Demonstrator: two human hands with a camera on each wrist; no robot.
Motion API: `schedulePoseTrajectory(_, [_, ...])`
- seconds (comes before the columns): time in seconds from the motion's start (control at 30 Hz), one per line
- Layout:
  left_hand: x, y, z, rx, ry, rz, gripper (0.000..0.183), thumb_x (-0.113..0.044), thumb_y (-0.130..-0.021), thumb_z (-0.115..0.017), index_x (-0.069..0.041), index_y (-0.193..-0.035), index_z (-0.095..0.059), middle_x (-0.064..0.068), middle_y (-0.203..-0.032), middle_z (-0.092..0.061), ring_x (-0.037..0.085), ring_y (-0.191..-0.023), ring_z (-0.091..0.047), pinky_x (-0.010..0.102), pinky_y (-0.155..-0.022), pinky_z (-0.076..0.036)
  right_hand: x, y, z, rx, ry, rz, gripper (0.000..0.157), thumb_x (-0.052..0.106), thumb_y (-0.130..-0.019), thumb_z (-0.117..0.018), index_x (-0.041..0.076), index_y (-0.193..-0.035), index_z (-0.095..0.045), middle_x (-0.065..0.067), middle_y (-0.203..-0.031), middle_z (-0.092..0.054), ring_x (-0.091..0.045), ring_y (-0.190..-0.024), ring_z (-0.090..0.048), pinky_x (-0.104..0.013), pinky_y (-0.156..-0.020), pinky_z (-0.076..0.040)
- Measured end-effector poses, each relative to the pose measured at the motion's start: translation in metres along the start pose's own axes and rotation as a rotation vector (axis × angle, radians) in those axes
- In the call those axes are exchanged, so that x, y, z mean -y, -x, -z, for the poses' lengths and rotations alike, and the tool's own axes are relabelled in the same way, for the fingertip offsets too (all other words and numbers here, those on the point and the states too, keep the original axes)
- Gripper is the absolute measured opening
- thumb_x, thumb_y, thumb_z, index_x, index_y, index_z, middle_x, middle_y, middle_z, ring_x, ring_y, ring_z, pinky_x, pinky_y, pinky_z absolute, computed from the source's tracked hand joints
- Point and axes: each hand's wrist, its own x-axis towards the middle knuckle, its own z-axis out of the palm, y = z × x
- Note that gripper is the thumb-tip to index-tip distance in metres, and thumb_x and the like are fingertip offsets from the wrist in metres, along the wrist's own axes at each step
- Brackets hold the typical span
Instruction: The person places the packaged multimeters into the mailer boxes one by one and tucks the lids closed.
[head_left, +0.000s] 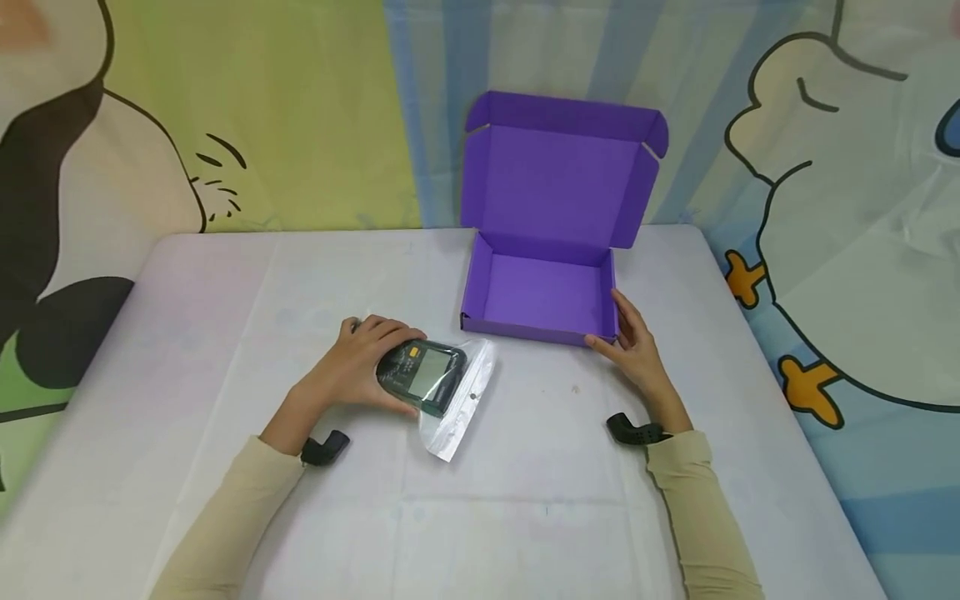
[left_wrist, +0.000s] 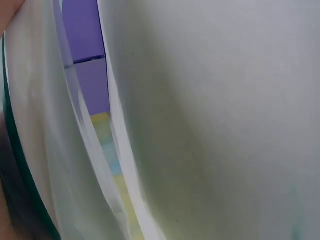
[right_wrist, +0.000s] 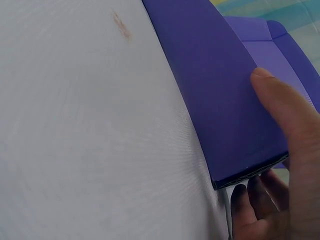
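Observation:
My left hand (head_left: 369, 360) grips a dark digital multimeter (head_left: 423, 377) with a grey screen and a yellow button, sealed in a clear plastic bag (head_left: 471, 396) with a silvery-white end. Fingers lie over its far side and the thumb along its near side. In the left wrist view only the bag (left_wrist: 55, 125) and the meter's dark green edge show, at the left. An open purple cardboard box (head_left: 547, 292) stands with its lid raised. My right hand (head_left: 636, 346) holds its front right corner, thumb at the front wall (right_wrist: 220, 95) and fingers along the right side.
The raised lid (head_left: 558, 179) leans back toward a printed cloth backdrop (head_left: 300, 108) behind the table. A white cloth (head_left: 510, 533) covers the table. Dark wrist cameras (head_left: 633, 429) sit below both hands.

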Motion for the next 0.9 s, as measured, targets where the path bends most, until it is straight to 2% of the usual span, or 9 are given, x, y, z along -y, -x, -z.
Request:
schedulePoseTrajectory(0.2, [-0.007,-0.001,-0.002,-0.049,-0.014,0.029,0.111,-0.086,-0.044,-0.073,-0.03,-0.137,-0.05,0.0,-0.128,-0.054,0.023,-0.114,-0.046,0.059,-0.092,-0.028,0.014,0.004,-0.002,0.01,0.015,-0.002,0.083,-0.005,-0.087,-0.069,0.002,-0.154,-0.02,-0.019,-0.16,-0.014,-0.037,-0.146,-0.019,-0.027,-0.116,-0.023])
schedulePoseTrajectory(0.43, [-0.018,-0.009,-0.008,-0.15,-0.05,0.012,0.112,-0.083,-0.041,-0.077,-0.029,-0.136,-0.051,0.003,-0.123,-0.054,0.027,-0.114,-0.046,0.061,-0.091,-0.029,0.016,0.004,-0.001,0.008,0.029,0.013,0.084,-0.005,-0.086,-0.069,0.001,-0.154,-0.02,-0.018,-0.16,-0.014,-0.037,-0.147,-0.018,-0.042,-0.118,-0.019])
schedulePoseTrajectory(0.6, [-0.028,-0.017,-0.011,-0.217,-0.064,0.006,0.113,-0.081,-0.039,-0.079,-0.028,-0.135,-0.052,0.004,-0.121,-0.054,0.029,-0.113,-0.045,0.063,-0.089,-0.029,0.015,0.003,-0.001,0.012,0.034,0.009,0.084,-0.004,-0.087,-0.069,0.002,-0.155,-0.02,-0.017,-0.161,-0.014,-0.035,-0.147,-0.017,-0.043,-0.119,-0.018])
schedulePoseTrajectory(0.73, [-0.033,-0.021,-0.013,-0.228,-0.058,0.031,0.112,-0.079,-0.038,-0.081,-0.029,-0.134,-0.052,0.005,-0.12,-0.054,0.03,-0.113,-0.045,0.063,-0.089,-0.029,0.014,0.004,-0.002,0.016,0.036,-0.002,0.084,-0.003,-0.087,-0.069,0.003,-0.155,-0.02,-0.016,-0.161,-0.014,-0.034,-0.148,-0.017,-0.041,-0.118,-0.018])
schedulePoseTrajectory(0.9, [-0.036,-0.026,-0.017,-0.224,-0.064,0.071,0.111,-0.079,-0.041,-0.079,-0.029,-0.136,-0.051,0.007,-0.124,-0.053,0.029,-0.114,-0.045,0.063,-0.092,-0.028,0.012,0.005,-0.002,0.011,0.038,0.0,0.084,-0.003,-0.087,-0.07,0.003,-0.155,-0.02,-0.016,-0.161,-0.014,-0.034,-0.148,-0.017,-0.044,-0.118,-0.018])
